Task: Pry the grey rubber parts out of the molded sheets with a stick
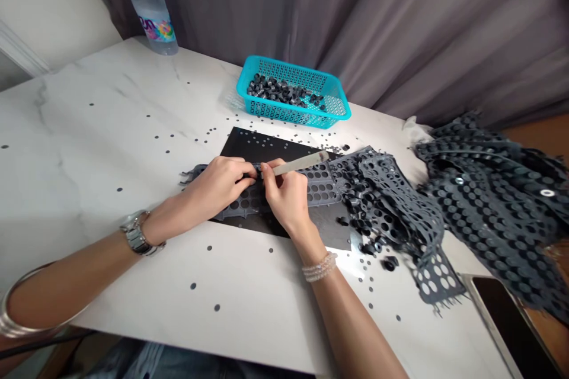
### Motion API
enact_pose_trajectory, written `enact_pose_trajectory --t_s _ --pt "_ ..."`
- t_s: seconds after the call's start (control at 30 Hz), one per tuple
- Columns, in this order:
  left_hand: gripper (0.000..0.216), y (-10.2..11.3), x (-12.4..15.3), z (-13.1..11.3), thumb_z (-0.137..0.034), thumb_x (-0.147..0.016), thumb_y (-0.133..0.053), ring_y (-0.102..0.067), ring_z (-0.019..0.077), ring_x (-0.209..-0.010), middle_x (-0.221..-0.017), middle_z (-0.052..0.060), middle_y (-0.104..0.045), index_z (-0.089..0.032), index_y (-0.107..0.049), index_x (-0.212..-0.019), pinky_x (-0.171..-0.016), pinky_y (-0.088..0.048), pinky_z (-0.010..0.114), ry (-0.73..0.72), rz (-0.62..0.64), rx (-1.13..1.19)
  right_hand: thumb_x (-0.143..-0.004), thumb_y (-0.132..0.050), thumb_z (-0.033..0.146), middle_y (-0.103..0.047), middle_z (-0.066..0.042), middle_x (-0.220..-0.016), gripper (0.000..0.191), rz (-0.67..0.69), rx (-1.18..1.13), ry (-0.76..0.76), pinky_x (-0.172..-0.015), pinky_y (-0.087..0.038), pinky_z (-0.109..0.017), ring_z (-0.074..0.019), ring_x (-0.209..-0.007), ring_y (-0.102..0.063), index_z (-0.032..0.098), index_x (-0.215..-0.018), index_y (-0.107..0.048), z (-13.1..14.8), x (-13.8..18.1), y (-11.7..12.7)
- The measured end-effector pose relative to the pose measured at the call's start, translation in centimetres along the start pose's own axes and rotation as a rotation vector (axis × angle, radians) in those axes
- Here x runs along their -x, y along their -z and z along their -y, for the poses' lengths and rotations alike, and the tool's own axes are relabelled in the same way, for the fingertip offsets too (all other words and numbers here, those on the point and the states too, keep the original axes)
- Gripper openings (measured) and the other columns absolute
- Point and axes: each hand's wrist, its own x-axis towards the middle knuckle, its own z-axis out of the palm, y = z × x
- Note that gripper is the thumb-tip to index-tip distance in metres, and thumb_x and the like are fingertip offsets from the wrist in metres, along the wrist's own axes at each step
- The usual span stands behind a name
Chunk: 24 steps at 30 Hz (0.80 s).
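A dark grey rubber sheet with rows of round holes [320, 192] lies across a black mat [284, 228]. My left hand [226, 183] is closed at the sheet's upper edge, thumb and fingers pinched together there. Close beside it, my right hand [287, 195] grips a slim, pale-handled tool [302, 163]. The handle slants up to the right, while the working tip is hidden between my hands. Whether a small part sits under my fingertips cannot be made out. Right of the mat lie a heap of loose black rubber parts [362, 213] and holed sheet scraps [400, 201].
A turquoise basket [288, 111] holding small black parts stands behind the mat. A water bottle [153, 9] is at the back left. Small dark discs [217, 308] dot the white table. Studded rubber sheets [493, 201] and a phone [507, 320] are at the right.
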Motion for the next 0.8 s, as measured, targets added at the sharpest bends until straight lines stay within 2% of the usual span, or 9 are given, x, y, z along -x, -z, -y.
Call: enact_pose_trajectory --t_s 0.17,0.5,0.8 --pt "0.012 -0.22 0.05 -0.18 -0.015 -0.083 -0.061 -0.049 0.0095 -0.054 -0.066 -0.002 -0.062 -0.017 -0.072 -0.077 -0.057 -0.037 0.023 0.022 -0.030 -0.007 -0.095 -0.046 0.035 -0.062 0.001 -0.062 0.031 -0.010 -0.098 -0.034 -0.056 -0.040 -0.022 -0.0114 -0.053 -0.059 0.019 -0.071 -0.059 -0.09 -0.08 0.30" --pt "0.016 -0.27 0.15 0.08 -0.015 -0.084 -0.058 -0.047 0.0090 -0.054 -0.063 -0.002 -0.057 -0.017 -0.069 -0.073 -0.054 -0.034 0.023 -0.005 -0.023 -0.022 -0.095 -0.047 0.035 -0.058 0.002 -0.059 0.031 0.042 -0.038 0.004 -0.053 -0.036 -0.022 -0.0103 -0.049 -0.052 0.019 -0.074 -0.062 -0.14 -0.10 0.22" --pt "0.016 -0.25 0.00 -0.01 -0.013 -0.083 -0.058 -0.046 0.0094 -0.054 -0.062 -0.002 -0.057 -0.017 -0.066 -0.070 -0.054 -0.032 0.024 -0.003 -0.020 -0.030 -0.095 -0.048 0.034 -0.061 0.001 -0.061 0.029 0.032 -0.074 0.023 -0.054 -0.037 -0.022 -0.0102 -0.050 -0.054 0.018 -0.076 -0.064 -0.18 0.06 0.41"
